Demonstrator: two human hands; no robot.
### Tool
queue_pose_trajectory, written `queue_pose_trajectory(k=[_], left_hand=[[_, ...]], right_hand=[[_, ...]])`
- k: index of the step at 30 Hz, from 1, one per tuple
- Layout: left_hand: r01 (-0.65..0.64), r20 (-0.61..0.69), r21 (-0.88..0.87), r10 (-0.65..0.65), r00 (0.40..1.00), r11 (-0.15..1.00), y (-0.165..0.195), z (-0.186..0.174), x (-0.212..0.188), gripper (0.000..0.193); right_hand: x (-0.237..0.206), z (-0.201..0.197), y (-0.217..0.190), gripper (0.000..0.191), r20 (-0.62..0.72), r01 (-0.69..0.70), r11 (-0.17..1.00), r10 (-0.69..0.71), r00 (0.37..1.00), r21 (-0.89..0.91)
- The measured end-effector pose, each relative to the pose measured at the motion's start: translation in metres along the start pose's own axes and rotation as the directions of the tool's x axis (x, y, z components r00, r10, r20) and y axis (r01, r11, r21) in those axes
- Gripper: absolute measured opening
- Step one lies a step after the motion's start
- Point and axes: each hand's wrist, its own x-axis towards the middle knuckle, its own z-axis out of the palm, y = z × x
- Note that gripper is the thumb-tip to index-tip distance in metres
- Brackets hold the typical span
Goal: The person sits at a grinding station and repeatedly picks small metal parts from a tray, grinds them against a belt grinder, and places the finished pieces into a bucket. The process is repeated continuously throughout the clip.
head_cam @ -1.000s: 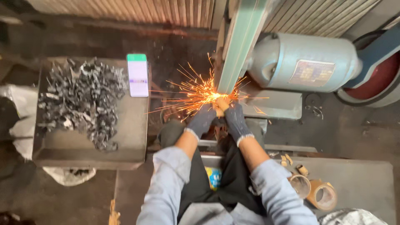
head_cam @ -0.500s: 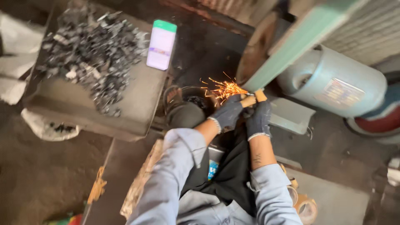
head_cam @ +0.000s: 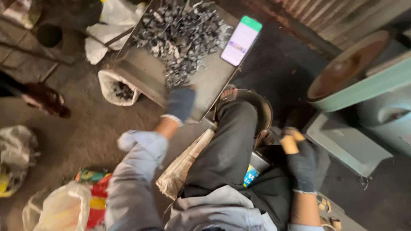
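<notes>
Left hand (head_cam: 180,102), gloved, blurred, over near edge of tray (head_cam: 141,72), just short of metal pieces (head_cam: 180,34); grip cannot tell. Right hand (head_cam: 302,164) closed round small tan block (head_cam: 290,143) beside grinder (head_cam: 368,81). No sparks. Judgement: between pieces; heap still large.

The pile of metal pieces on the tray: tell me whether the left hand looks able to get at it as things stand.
Probably yes. The gloved left hand hovers at the near edge of the tray, and the pile of metal pieces lies just beyond, uncovered. The phone lies off to the side.
</notes>
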Motion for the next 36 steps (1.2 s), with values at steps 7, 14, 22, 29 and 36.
queue_pose_trajectory(k=[7,14,22,29,36], left_hand=[[-0.151,-0.263,-0.268,0.079,0.961,0.952,0.024,0.008,-0.003,0.027],[-0.172,-0.146,-0.958,0.125,0.981,0.231,0.246,-0.015,-0.031,0.043],[0.383,0.399,-0.916,0.362,0.843,0.117,0.275,-0.034,-0.02,0.037],[0.025,0.283,-0.704,0.248,0.926,0.71,0.31,-0.051,0.047,0.046],[-0.025,0.162,-0.72,0.203,0.966,0.694,0.328,-0.004,0.068,0.042]], right_hand=[[0.001,0.034,-0.003,0.052,0.33,0.09,0.996,-0.092,0.94,0.022],[-0.004,0.039,0.026,0.062,-0.128,0.121,0.972,-0.097,0.987,0.202],[-0.007,-0.016,0.05,0.035,-0.207,0.406,0.858,-0.356,0.912,0.315],[0.07,-0.004,0.073,0.04,0.115,-0.083,0.622,-0.012,0.993,0.779],[0.111,0.02,0.083,0.029,0.27,-0.22,-0.199,0.272,0.924,0.955]])
